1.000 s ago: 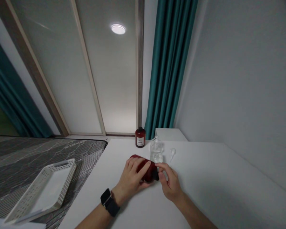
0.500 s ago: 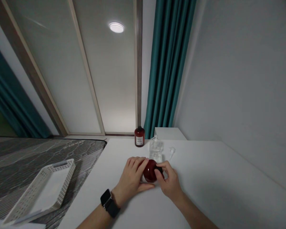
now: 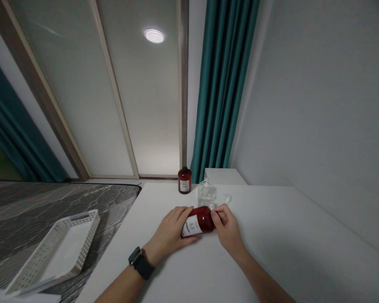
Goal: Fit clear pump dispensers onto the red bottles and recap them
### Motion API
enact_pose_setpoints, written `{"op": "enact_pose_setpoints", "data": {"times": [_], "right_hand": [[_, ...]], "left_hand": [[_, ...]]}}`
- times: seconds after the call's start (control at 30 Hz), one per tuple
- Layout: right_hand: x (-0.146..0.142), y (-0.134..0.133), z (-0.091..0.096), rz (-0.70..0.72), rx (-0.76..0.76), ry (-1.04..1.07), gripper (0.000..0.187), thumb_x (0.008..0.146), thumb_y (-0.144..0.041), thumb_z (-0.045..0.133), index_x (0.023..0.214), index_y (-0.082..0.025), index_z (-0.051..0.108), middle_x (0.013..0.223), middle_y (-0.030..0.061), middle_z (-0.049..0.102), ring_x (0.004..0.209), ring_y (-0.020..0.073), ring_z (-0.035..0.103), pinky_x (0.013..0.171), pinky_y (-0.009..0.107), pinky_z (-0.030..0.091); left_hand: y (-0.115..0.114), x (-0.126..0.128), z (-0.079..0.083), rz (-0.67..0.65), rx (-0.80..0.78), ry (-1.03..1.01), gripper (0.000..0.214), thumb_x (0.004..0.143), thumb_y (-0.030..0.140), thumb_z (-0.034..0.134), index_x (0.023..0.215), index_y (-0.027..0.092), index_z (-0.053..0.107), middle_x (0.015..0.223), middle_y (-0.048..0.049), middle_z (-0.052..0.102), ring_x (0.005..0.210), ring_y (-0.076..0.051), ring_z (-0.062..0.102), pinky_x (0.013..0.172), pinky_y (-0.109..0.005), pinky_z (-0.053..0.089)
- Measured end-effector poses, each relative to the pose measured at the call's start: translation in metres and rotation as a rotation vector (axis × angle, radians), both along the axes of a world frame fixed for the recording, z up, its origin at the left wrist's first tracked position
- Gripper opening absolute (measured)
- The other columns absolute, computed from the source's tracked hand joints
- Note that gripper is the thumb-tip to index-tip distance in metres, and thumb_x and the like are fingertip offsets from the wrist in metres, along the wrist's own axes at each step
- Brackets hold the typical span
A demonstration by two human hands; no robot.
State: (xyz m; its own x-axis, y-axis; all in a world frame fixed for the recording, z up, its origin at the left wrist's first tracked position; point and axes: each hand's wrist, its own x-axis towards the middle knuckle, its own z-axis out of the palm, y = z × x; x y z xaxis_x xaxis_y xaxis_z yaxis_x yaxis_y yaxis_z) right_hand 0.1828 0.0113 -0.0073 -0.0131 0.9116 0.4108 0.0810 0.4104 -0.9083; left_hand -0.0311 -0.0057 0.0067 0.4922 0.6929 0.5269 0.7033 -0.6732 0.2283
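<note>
Seemingly midway: gripping red bottle [image 3: 205,218] sideways in left hand [image 3: 173,227], short of table [image 3: 271,227] far edge; pinching at neck end with right hand [image 3: 228,229]; cannot tell if uncapped.

The white label [image 3: 191,226] on the held red bottle [image 3: 205,218] reads "M".

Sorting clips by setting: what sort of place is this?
Probably a room in a home, though a staged set can't be ruled out. Teal curtains, frosted panels that look like sliding doors, and a plain white table suggest it.
</note>
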Motion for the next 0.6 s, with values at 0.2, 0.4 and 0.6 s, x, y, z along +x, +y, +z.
{"op": "enact_pose_setpoints", "data": {"times": [0.2,0.4,0.6], "right_hand": [[0.004,0.0,-0.001,0.05,0.054,-0.157,0.018,0.097,-0.038,0.048,0.095,-0.02,0.051,0.068,-0.0017,0.062,0.06,0.0143,0.058,0.056,0.023,0.043],[0.008,-0.002,0.007,0.041,0.259,-0.322,0.013,0.095,-0.024,0.043,0.102,-0.02,0.054,0.089,0.0044,0.063,0.08,0.0181,0.061,0.071,0.028,0.049],[0.011,-0.002,0.008,0.063,0.379,-0.345,0.02,0.094,-0.02,0.042,0.11,-0.021,0.055,0.097,0.0063,0.059,0.089,0.0208,0.059,0.079,0.033,0.049]], "left_hand": [[0.003,-0.007,-0.002,-0.047,-0.084,-0.068,0.083,0.071,0.033,0.082,0.141,0.023,0.039,0.127,-0.0136,0.06,0.113,-0.031,0.06,0.096,-0.046,0.053],[0.003,-0.005,-0.003,-0.083,-0.219,-0.092,0.082,0.073,0.038,0.081,0.141,0.024,0.038,0.127,-0.0116,0.06,0.112,-0.03,0.061,0.097,-0.045,0.052],[0.005,-0.005,-0.004,-0.088,-0.248,-0.106,0.082,0.074,0.037,0.08,0.141,0.024,0.035,0.129,-0.0104,0.058,0.114,-0.029,0.059,0.099,-0.043,0.049]]}}
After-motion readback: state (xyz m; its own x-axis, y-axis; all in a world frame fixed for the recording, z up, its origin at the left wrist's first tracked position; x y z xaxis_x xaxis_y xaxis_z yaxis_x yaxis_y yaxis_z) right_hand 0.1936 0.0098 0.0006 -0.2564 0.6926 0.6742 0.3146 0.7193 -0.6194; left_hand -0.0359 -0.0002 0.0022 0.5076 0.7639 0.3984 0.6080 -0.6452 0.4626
